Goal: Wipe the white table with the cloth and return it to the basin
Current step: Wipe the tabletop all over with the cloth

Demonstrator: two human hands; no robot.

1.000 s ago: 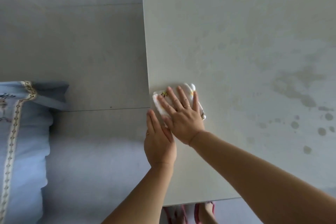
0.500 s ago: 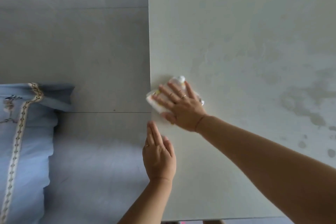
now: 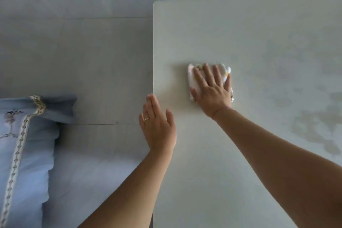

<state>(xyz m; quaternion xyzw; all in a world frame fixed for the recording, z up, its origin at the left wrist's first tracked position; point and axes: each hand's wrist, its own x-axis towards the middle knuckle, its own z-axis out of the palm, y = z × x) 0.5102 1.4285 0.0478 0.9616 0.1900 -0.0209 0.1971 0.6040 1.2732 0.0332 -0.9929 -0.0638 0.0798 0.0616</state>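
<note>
Wiping step: your right hand (image 3: pixel 212 90) lies flat, fingers straight, pressing the folded cloth (image 3: pixel 191 75) onto the white table (image 3: pixel 240 33) near its left edge. Your left hand (image 3: pixel 157 124) is flat and empty at that edge. Next, probably sweep right toward the wet blotches (image 3: pixel 318 127). The basin is out of view.

Right hand (image 3: pixel 212 89) flat on cloth (image 3: pixel 192 79) — left hand (image 3: pixel 157 126) at table (image 3: pixel 222 172) edge.

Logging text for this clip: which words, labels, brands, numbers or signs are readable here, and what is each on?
None can be read.
The cloth under the right hand bears only yellow pattern marks, the blue cushion only an ornamental trim and blurred embroidery; the white table shows stains, no writing.
</note>
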